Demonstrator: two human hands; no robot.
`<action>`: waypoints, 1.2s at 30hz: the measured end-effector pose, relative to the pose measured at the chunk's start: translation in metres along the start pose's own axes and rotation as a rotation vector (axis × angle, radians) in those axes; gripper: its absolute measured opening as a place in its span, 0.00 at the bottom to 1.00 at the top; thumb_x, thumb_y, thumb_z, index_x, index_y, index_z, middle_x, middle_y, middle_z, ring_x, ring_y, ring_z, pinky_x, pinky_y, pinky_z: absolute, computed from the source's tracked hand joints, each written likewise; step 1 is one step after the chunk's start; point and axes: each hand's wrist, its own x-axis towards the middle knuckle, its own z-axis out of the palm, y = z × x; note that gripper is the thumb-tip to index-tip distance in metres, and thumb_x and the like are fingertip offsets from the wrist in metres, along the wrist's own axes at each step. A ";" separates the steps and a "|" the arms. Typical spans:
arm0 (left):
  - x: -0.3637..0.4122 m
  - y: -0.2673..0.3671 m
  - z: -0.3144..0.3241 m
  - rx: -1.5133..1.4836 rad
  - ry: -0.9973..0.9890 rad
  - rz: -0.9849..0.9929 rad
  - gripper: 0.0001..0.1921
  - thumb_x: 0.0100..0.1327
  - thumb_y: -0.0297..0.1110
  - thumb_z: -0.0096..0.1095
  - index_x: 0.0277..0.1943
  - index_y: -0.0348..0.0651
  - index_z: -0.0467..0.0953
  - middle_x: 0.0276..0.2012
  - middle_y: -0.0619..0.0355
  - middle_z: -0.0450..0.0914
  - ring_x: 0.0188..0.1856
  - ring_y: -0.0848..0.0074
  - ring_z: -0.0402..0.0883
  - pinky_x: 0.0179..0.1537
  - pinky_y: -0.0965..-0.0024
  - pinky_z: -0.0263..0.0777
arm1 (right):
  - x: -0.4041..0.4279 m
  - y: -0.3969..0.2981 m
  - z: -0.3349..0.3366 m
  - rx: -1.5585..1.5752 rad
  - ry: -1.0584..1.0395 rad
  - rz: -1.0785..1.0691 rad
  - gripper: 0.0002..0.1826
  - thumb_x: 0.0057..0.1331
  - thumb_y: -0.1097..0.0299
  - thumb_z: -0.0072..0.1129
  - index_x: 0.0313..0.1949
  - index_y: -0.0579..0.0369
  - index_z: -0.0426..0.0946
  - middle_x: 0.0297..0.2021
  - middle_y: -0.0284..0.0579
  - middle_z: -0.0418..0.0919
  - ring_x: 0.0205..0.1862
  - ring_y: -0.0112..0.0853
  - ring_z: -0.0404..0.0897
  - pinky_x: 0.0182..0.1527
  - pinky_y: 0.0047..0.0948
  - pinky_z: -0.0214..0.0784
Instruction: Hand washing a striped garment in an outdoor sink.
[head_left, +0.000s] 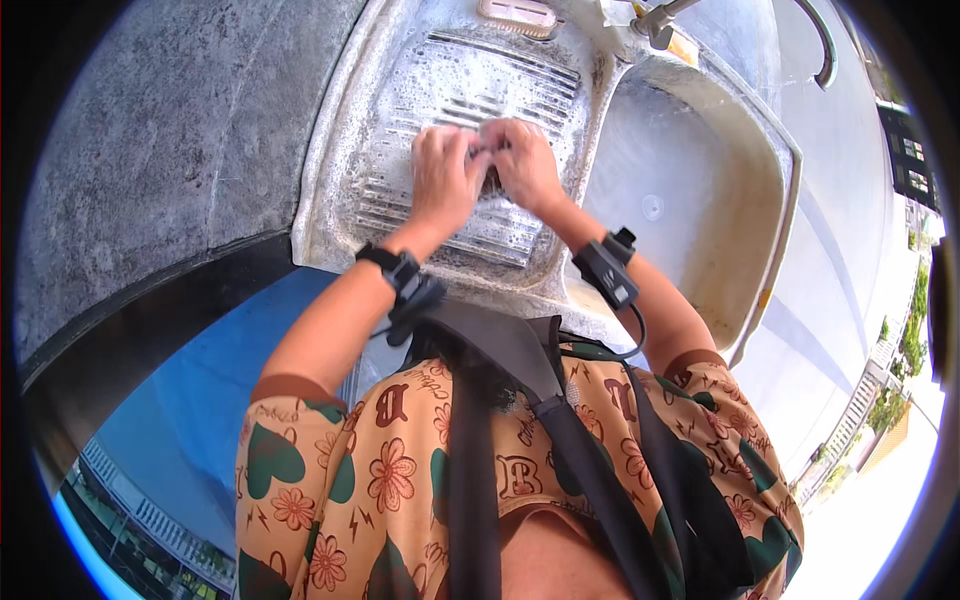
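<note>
Over the ribbed washboard (517, 75) part of a worn stone laundry sink, wet with soapy suds, both hands are together. My left hand (444, 169) and my right hand (525, 161) grip a small dark item (491, 182) between them, mostly covered by the fingers; it looks like dark wet cloth, though its kind cannot be told. The hands are slightly blurred. A pinkish scrub brush (519, 16) lies with its bristles toward me at the far end of the washboard.
Right of the washboard is the deep sink basin (645, 135) with a round drain (652, 208). A tap (660, 22) and a curved spout (827, 64) stand at the far right. A grey stone counter (150, 135) adjoins the sink on the left.
</note>
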 end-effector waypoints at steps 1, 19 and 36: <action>-0.020 0.013 -0.004 -0.058 -0.005 -0.033 0.09 0.61 0.33 0.59 0.42 0.40 0.71 0.41 0.52 0.70 0.49 0.58 0.68 0.55 0.55 0.56 | -0.019 -0.005 -0.003 0.013 0.054 -0.119 0.05 0.50 0.71 0.57 0.29 0.53 0.75 0.32 0.46 0.79 0.37 0.47 0.75 0.45 0.42 0.66; -0.043 0.011 -0.007 -0.022 -0.064 0.056 0.18 0.55 0.23 0.51 0.50 0.42 0.67 0.48 0.47 0.68 0.61 0.52 0.60 0.65 0.49 0.48 | -0.040 -0.008 0.001 -0.215 0.150 -0.297 0.11 0.56 0.61 0.60 0.30 0.52 0.71 0.35 0.46 0.74 0.43 0.46 0.71 0.48 0.45 0.61; -0.045 0.013 -0.009 -0.070 -0.042 0.008 0.09 0.63 0.32 0.54 0.44 0.40 0.71 0.44 0.51 0.70 0.54 0.55 0.65 0.59 0.54 0.54 | -0.063 -0.017 0.002 -0.041 0.131 -0.065 0.08 0.57 0.67 0.59 0.32 0.57 0.73 0.37 0.51 0.74 0.45 0.48 0.71 0.49 0.45 0.62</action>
